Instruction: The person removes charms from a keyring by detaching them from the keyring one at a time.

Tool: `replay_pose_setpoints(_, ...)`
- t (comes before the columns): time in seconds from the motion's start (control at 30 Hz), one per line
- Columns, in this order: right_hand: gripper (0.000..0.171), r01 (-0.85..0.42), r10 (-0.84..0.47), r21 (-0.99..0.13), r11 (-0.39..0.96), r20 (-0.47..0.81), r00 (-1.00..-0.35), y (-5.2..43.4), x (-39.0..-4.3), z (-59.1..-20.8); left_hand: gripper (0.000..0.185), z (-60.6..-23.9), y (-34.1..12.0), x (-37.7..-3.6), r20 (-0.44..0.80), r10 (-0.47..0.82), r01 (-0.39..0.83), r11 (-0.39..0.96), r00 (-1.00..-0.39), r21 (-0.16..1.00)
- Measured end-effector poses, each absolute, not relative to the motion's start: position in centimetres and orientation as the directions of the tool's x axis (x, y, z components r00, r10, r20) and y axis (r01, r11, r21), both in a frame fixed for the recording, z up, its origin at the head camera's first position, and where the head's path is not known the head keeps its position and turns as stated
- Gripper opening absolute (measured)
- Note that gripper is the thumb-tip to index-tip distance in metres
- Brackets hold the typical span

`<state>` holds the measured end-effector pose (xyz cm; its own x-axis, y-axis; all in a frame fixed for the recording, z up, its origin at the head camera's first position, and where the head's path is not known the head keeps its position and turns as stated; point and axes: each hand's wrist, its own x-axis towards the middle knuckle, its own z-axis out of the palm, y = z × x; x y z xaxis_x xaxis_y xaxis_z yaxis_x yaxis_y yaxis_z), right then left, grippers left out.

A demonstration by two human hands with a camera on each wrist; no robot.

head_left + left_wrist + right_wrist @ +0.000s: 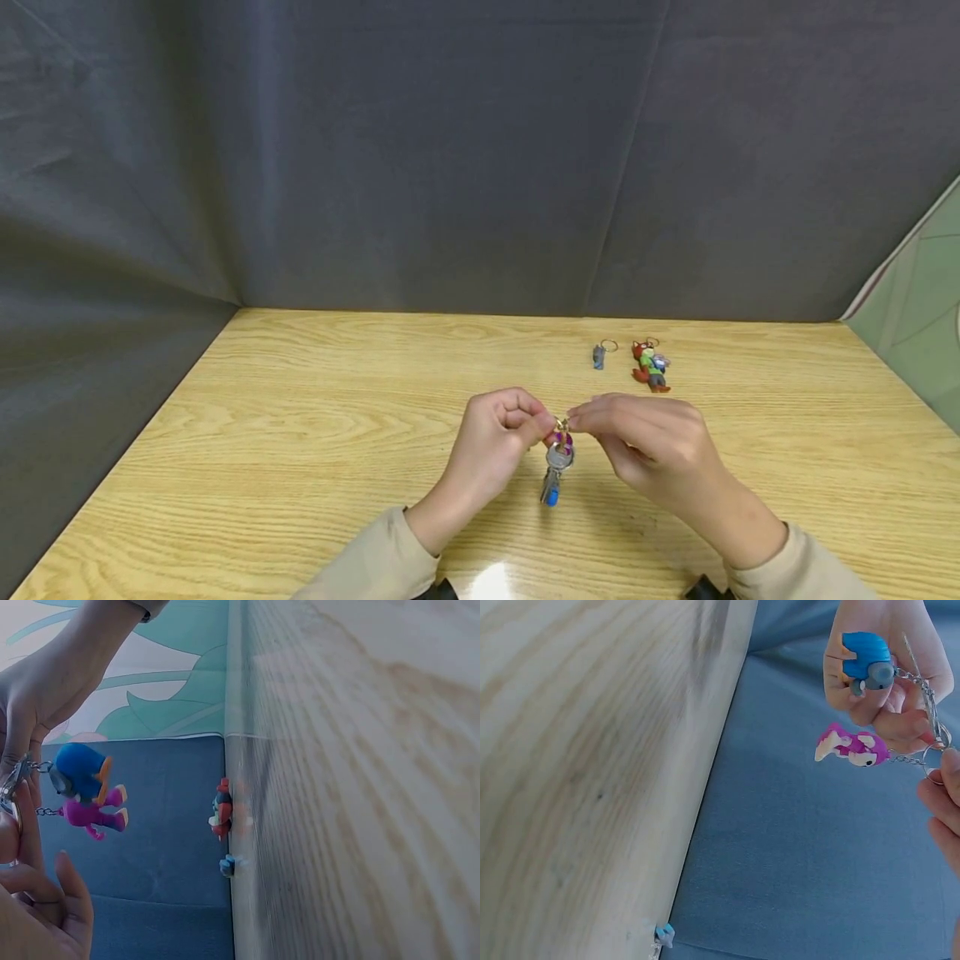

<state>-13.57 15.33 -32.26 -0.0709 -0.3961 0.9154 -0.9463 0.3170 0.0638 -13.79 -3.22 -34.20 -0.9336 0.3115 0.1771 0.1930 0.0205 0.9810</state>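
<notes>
Both hands — left hand (495,433), right hand (637,433) — pinch a light, dangly keyring (558,450) above the table (300,433) (best held by its stiff ring).

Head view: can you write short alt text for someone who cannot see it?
Two hands, left hand and right hand, pinch a key ring above a wooden table, with a silver key and small charms hanging from it. Two more keychains lie farther back, before a dark cloth backdrop.

sleeves: beige, long, cuffed at wrists | left hand (491,442) bare | right hand (648,437) bare
</notes>
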Motion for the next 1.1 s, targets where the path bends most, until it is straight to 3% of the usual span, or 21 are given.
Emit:
replay_pose_setpoints(0.37,0.033,-0.937,-0.424,0.117,0.329,0.905,-0.035,15.3,-13.5,-32.3,0.009,-34.5,-2.9,-13.6,0.175,0.313,0.177,-0.020,-0.934,0.984)
replay_pose_setpoints(0.63,0.033,-0.926,-0.456,0.082,0.369,0.884,-0.104,15.8,-13.5,-32.9,0.007,-34.5,-2.8,-13.6,0.170,0.285,0.181,0.015,-0.943,0.983)
replay_pose_setpoints(0.9,0.035,-0.926,-0.462,-0.032,0.375,0.860,-0.217,15.9,-13.6,-33.0,0.009,-34.6,-2.8,-13.8,0.154,0.256,0.170,0.041,-0.954,0.985)
replay_pose_setpoints(1.1,0.031,-0.934,-0.484,0.012,0.357,0.858,-0.174,15.8,-13.6,-32.8,0.010,-34.6,-2.8,-13.8,0.147,0.236,0.161,0.039,-0.961,0.986)
